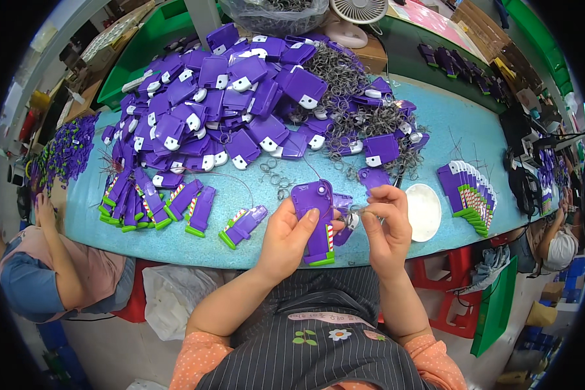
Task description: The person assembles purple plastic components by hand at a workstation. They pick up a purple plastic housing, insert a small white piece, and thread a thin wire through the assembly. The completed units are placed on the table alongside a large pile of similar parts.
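My left hand (289, 237) grips a purple plastic leg-shaped part (316, 224), its thumb lying across the front. The part has a green foot at the near end, a red-and-white striped edge and a round boss near the far end. Close to its right side, my right hand (388, 227) pinches a thin grey wire coil (353, 210) between thumb and fingers; its exact shape is too small to tell. Just behind the coil lies a purple and white part (344, 227), partly covered by the fingers. A white round dish (424, 212) sits right of my right hand.
Purple and white housings (208, 97) are heaped at the far left, beside tangled grey wire rings (344, 84). Striped leg parts (153, 198) lie left; others stand in a row (468, 195) at right. A fan (359, 10) stands behind. Co-workers (62, 266) sit at both sides.
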Demonstrator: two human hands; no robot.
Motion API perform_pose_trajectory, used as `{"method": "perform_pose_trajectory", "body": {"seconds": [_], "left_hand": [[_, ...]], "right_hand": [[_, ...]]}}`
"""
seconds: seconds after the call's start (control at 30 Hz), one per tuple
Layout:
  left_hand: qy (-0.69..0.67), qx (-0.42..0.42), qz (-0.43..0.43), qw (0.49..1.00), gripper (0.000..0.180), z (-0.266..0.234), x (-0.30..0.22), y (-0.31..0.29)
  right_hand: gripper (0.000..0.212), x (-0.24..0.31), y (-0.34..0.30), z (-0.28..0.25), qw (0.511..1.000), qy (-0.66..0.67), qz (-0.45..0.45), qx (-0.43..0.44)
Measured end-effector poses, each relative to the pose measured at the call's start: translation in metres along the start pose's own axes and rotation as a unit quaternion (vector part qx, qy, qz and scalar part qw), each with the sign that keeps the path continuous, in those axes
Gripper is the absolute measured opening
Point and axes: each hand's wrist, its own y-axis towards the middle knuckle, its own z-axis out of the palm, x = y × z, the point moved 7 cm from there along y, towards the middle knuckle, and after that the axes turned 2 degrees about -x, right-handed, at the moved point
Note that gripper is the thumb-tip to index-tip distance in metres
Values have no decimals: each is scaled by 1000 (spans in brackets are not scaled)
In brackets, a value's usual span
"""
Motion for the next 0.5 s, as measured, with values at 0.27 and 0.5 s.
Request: {"method": "perform_pose_trajectory", "body": {"seconds": [0.27, 0.5], "left_hand": [[-156, 71, -112, 979, 33, 3, 14, -1], [-143, 73, -67, 985, 29, 4, 12, 0]], "right_hand": [[8, -28, -3, 12, 928, 343, 141, 28], [7, -23, -4, 10, 962, 251, 108, -15]]}}
